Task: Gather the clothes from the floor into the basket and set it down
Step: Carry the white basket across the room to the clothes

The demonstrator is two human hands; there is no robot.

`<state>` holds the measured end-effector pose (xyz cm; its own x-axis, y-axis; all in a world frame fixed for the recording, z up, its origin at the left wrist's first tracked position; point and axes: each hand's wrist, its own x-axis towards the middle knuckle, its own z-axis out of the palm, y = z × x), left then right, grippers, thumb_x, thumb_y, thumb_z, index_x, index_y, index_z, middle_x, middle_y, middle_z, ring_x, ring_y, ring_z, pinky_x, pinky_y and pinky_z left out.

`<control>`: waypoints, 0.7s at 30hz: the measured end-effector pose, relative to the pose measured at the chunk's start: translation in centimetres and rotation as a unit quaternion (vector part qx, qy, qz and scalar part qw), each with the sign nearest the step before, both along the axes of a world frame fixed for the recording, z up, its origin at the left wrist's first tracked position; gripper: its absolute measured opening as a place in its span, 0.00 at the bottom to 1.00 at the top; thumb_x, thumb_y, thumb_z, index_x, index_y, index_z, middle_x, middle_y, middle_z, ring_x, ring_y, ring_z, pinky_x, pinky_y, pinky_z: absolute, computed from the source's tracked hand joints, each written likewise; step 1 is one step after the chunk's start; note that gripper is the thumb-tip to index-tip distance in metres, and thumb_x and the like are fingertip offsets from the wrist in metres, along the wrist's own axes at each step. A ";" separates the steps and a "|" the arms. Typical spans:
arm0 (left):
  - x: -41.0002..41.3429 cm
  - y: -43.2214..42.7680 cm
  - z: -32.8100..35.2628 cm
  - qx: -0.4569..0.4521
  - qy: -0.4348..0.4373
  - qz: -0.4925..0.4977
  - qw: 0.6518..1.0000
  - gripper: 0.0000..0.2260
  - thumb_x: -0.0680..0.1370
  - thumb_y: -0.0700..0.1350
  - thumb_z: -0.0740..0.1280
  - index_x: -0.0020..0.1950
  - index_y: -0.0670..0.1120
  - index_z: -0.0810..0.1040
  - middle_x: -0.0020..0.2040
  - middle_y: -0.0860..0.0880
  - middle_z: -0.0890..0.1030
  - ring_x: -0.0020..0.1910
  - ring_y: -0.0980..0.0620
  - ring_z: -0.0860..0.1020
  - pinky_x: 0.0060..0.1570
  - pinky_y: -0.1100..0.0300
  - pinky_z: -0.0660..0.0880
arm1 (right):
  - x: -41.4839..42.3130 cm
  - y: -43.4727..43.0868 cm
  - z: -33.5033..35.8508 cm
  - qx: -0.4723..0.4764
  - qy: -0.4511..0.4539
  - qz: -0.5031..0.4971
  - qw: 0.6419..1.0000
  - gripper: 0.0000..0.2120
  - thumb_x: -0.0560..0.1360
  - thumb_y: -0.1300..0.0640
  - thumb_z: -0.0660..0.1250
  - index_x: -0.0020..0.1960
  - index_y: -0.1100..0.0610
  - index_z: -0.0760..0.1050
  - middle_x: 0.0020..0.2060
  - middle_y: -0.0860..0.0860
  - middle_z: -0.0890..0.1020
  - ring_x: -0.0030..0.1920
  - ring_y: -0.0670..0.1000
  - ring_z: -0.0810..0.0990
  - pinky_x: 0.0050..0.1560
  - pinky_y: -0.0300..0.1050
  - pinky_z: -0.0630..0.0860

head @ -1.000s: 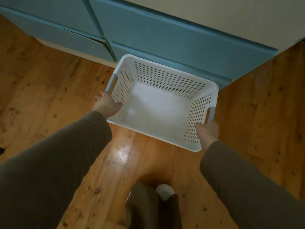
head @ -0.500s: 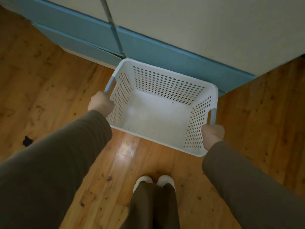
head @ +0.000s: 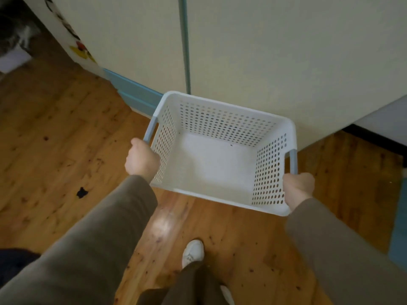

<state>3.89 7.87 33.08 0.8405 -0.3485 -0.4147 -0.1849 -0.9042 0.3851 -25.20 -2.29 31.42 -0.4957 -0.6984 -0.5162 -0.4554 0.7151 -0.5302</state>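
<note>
I hold a white perforated plastic basket (head: 222, 111) in the air over the wooden floor, in front of a cream wall. It is empty inside. My left hand (head: 141, 158) is closed around its grey-blue left handle (head: 150, 130). My right hand (head: 298, 187) grips the grey-blue right handle (head: 293, 160). A small dark scrap (head: 82, 192) lies on the floor to the left. A dark piece of fabric (head: 13, 265) shows at the lower left edge, mostly hidden by my sleeve.
Cream cupboard fronts with a blue baseboard (head: 134, 93) stand right behind the basket. A grey furry shape (head: 13, 34) sits at the top left corner. My white shoe (head: 193, 252) is on the floor below the basket. Blue furniture (head: 399, 227) borders the right edge.
The basket has risen from the floor in both hands. My view has lifted and shifted, showing more wall and less baseboard. One foot has stepped forward.
</note>
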 end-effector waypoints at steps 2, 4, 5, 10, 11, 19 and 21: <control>-0.5 1.7 3.2 -0.017 -0.011 0.004 1.000 0.12 0.75 0.37 0.62 0.57 0.43 0.67 0.48 0.43 0.78 0.43 0.42 0.80 0.45 0.46 0.80 | -0.6 0.6 3.5 -0.011 -0.021 0.024 0.999 0.12 0.76 0.64 0.61 0.58 0.65 0.73 0.44 0.59 0.79 0.38 0.57 0.77 0.30 0.45 0.73; -1.0 3.0 5.9 -0.030 -0.030 0.006 0.999 0.09 0.76 0.37 0.61 0.55 0.44 0.67 0.46 0.44 0.78 0.42 0.43 0.79 0.44 0.47 0.80 | -1.1 0.9 6.5 -0.032 -0.047 0.043 0.997 0.10 0.75 0.65 0.62 0.56 0.65 0.74 0.43 0.59 0.78 0.40 0.58 0.77 0.37 0.48 0.75; -1.5 4.4 7.8 -0.039 -0.039 0.011 0.998 0.08 0.76 0.38 0.61 0.54 0.44 0.67 0.46 0.44 0.78 0.42 0.43 0.79 0.44 0.47 0.80 | -1.5 1.6 8.6 -0.041 -0.061 0.057 0.996 0.10 0.75 0.65 0.62 0.56 0.64 0.75 0.43 0.58 0.78 0.41 0.58 0.77 0.41 0.49 0.75; -3.8 10.3 16.1 -0.091 -0.060 0.051 0.993 0.06 0.75 0.37 0.60 0.52 0.43 0.69 0.44 0.44 0.77 0.40 0.44 0.78 0.38 0.51 0.79 | -3.7 4.7 17.4 -0.089 -0.139 0.156 0.974 0.03 0.75 0.63 0.63 0.48 0.58 0.74 0.42 0.57 0.80 0.42 0.57 0.80 0.34 0.46 0.77; -4.4 11.8 17.7 -0.102 -0.058 0.057 0.991 0.06 0.75 0.37 0.60 0.51 0.43 0.69 0.44 0.44 0.77 0.40 0.45 0.78 0.37 0.52 0.79 | -4.2 5.5 19.1 -0.101 -0.148 0.179 0.967 0.02 0.75 0.63 0.63 0.47 0.59 0.74 0.41 0.58 0.80 0.41 0.57 0.80 0.34 0.46 0.77; -8.6 20.5 30.7 -0.161 -0.043 0.089 0.982 0.05 0.77 0.38 0.62 0.51 0.42 0.68 0.39 0.46 0.72 0.37 0.49 0.76 0.28 0.59 0.71 | -7.2 9.7 32.4 -0.136 -0.180 0.290 0.930 0.06 0.75 0.64 0.61 0.40 0.63 0.73 0.35 0.60 0.77 0.35 0.58 0.77 0.31 0.46 0.74; -9.6 22.0 33.0 -0.168 -0.044 0.101 0.980 0.06 0.77 0.38 0.62 0.51 0.43 0.66 0.38 0.47 0.72 0.35 0.51 0.75 0.26 0.61 0.70 | -7.6 10.6 35.1 -0.131 -0.180 0.309 0.925 0.07 0.76 0.63 0.61 0.39 0.61 0.72 0.35 0.60 0.78 0.36 0.59 0.78 0.33 0.50 0.75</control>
<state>-5.71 29.85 66.08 0.9338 -0.2764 -0.2274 -0.0617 -0.7502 0.6584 -32.77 8.34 66.49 0.2100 -0.9158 -0.3425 -0.4943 0.2028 -0.8453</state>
